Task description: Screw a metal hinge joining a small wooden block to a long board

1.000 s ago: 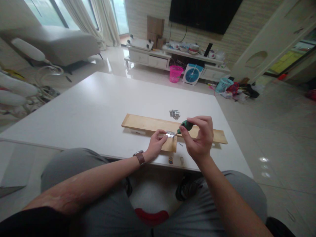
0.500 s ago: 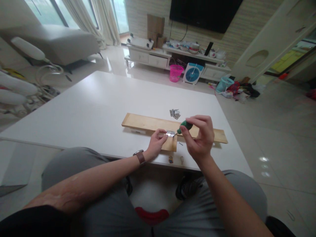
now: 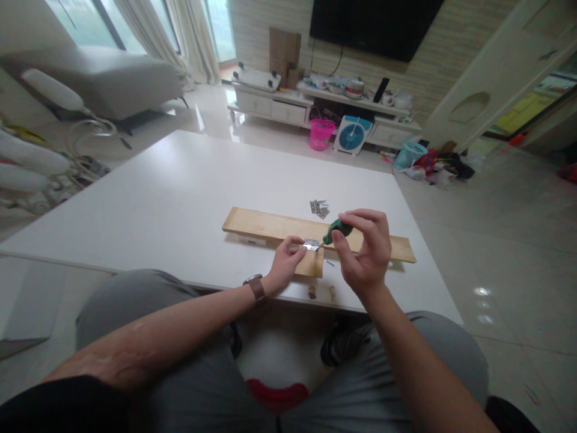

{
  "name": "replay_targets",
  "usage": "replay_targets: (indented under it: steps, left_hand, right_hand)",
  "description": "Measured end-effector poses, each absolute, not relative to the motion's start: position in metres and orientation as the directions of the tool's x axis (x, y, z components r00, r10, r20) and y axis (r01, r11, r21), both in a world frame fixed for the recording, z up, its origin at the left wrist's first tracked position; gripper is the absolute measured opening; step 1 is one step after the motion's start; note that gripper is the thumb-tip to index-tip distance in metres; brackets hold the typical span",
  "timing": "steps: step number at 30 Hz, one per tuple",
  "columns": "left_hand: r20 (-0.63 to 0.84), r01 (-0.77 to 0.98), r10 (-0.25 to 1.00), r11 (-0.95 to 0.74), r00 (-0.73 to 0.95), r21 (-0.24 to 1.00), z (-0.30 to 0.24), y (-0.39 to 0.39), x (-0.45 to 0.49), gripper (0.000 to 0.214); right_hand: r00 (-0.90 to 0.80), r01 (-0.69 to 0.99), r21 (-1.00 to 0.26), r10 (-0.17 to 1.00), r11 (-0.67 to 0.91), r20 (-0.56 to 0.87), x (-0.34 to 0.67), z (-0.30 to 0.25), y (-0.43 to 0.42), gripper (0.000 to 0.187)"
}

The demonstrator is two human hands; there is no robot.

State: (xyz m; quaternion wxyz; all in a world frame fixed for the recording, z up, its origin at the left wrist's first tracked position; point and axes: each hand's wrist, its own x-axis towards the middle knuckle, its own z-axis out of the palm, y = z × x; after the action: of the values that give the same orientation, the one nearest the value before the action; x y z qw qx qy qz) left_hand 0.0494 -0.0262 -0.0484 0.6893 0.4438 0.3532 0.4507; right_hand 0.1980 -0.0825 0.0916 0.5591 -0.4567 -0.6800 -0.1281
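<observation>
My right hand grips a screwdriver with a green handle, its shaft slanting down to the left. The tip meets the right end of a silver metal hinge. With thumb and fingers closed at the hinge's left end, my left hand also rests on a short wooden board. This board butts against the near edge of a long wooden board, and the hinge lies where they meet. To the right of the short board lies a loose screw.
More hinges and screws lie in a small pile beyond the long board. Near the front edge of the white table are a small colourful figure and a small key-like item. A pink basket and a blue fan stand behind.
The screwdriver and the fingers of my right hand have shifted very slightly. My left hand, the hinge and the boards stay in place.
</observation>
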Motion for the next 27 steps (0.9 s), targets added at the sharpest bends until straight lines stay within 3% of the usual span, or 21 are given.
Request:
replay_targets:
  steps: [5, 12, 20, 27]
  left_hand:
    - [-0.080, -0.299, 0.939, 0.187, 0.336, 0.936, -0.0491, -0.0254, 0.0489, 0.049]
    - [-0.074, -0.300, 0.941, 0.179, 0.329, 0.937, -0.0481, -0.0263, 0.0494, 0.048]
    - [-0.079, -0.295, 0.942, 0.181, 0.326, 0.938, -0.0531, -0.0246, 0.0499, 0.050]
    - [-0.090, -0.315, 0.939, 0.200, 0.332, 0.928, -0.0531, -0.0254, 0.0500, 0.050]
  right_hand:
    - [-0.026, 0.717, -0.329, 0.495, 0.615, 0.869, 0.1985, 0.0930, -0.0825, 0.046]
    - [0.063, 0.744, -0.359, 0.476, 0.563, 0.877, 0.1975, 0.0898, -0.0820, 0.029]
    - [-0.002, 0.691, -0.360, 0.500, 0.627, 0.866, 0.1991, 0.0913, -0.0823, 0.044]
    - [-0.007, 0.705, -0.346, 0.493, 0.619, 0.870, 0.1989, 0.0911, -0.0825, 0.043]
